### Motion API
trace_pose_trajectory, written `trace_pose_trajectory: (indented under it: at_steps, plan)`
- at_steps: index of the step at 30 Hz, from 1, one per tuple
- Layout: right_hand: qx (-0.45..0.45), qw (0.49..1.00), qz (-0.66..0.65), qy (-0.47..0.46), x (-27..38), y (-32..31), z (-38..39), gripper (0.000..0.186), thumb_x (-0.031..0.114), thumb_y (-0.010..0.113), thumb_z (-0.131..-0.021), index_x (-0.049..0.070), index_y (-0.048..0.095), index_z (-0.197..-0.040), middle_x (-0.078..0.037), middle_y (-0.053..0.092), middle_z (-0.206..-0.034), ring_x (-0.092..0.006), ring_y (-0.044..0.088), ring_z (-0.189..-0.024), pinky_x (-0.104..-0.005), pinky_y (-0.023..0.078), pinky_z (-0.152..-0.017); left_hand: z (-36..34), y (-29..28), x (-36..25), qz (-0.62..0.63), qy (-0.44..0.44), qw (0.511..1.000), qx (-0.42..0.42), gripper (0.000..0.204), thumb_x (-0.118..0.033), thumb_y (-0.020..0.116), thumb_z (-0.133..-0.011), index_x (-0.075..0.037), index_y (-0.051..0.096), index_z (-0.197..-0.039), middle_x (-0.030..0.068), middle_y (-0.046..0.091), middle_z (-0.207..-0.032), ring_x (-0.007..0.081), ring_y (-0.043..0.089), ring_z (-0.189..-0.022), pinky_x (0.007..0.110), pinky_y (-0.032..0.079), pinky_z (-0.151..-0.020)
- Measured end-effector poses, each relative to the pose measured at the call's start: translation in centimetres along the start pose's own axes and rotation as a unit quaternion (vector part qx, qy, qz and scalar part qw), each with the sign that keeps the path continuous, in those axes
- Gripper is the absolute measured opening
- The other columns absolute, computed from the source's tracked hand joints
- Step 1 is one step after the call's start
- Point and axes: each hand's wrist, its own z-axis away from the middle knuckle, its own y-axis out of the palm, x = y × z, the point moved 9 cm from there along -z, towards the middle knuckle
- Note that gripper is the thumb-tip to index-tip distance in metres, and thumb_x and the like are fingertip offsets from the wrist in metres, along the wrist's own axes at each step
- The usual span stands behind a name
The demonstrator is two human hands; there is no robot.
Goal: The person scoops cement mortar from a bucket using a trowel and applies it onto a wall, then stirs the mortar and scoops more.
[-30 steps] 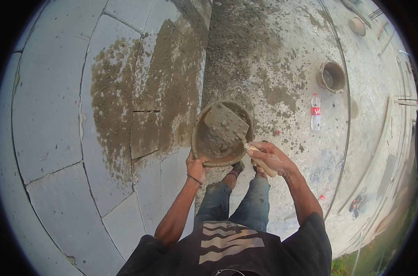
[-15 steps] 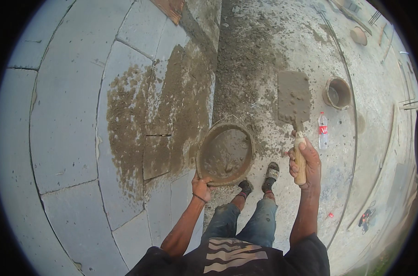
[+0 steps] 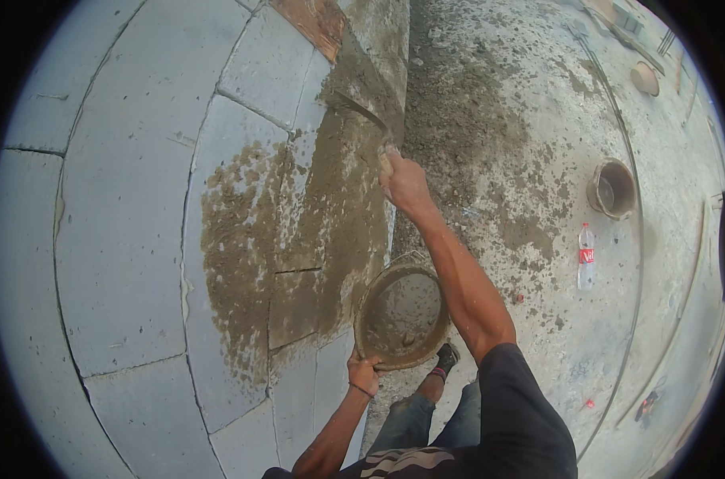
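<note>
My left hand (image 3: 364,374) grips the near rim of a round bucket (image 3: 360,326), which holds wet grey mortar (image 3: 408,307). The bucket is held up beside a wall of large grey blocks (image 3: 123,255). My right hand (image 3: 406,185) is wrapped round the wooden handle of a trowel (image 3: 364,110). Its blade is seen nearly edge-on, up against the wall's upper mortared part. Whether the blade touches the wall is hard to tell. A rough brown-grey coat of wet mortar (image 3: 239,255) covers part of the blocks, with bare patches between.
Dropped mortar (image 3: 466,120) lies along the foot of the wall. To the right on the concrete floor stand a second bucket (image 3: 611,189) and a clear plastic bottle (image 3: 586,259) with a red label. A long dark cable or rod (image 3: 638,239) runs past them. A brown board (image 3: 318,24) is at the top.
My right hand has swung the trowel from the right, over the floor, up and left to the wall. The blade, flat and mortar-laden before, is now edge-on. My left hand still holds the bucket.
</note>
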Motion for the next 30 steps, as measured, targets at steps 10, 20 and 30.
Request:
trace_pose_trajectory:
  at_steps: [10,20,30]
  plan:
    - [0.453,0.867,-0.003,0.207,3.1,-13.3,23.4,0.043,0.025,0.069,-0.084,-0.001,0.061,-0.118,-0.018,0.066,-0.079,-0.0295,0.065,-0.077,-0.0412,0.051,-0.076,-0.3,0.2,-3.2,-0.049,0.024,0.998,-0.006,0.049,0.007,0.055,-0.075,-0.006,0.055,-0.122,0.0086,0.065,-0.101,0.0191,0.067,-0.076,0.031,0.060,-0.054]
    - [0.484,0.758,-0.161,0.406,-4.9,-6.4,28.5,0.031,0.024,0.071,-0.083,-0.002,0.066,-0.100,-0.009,0.061,-0.072,-0.0192,0.061,-0.062,-0.0345,0.048,-0.055,-0.8,2.7,-4.3,-0.059,0.076,0.994,0.050,0.050,0.007,0.054,-0.074,-0.005,0.057,-0.123,0.0069,0.067,-0.096,0.0164,0.068,-0.072,0.028,0.059,-0.051]
    - [0.393,0.659,-0.436,0.471,1.8,-11.6,29.6,0.033,0.016,0.068,-0.090,0.001,0.061,-0.118,-0.002,0.056,-0.070,-0.0080,0.051,-0.049,-0.0231,0.041,-0.043,-0.6,2.0,-4.8,-0.001,0.063,0.997,0.034,0.046,0.011,0.050,-0.075,-0.006,0.053,-0.117,0.0083,0.063,-0.094,0.0215,0.068,-0.076,0.043,0.063,-0.063]
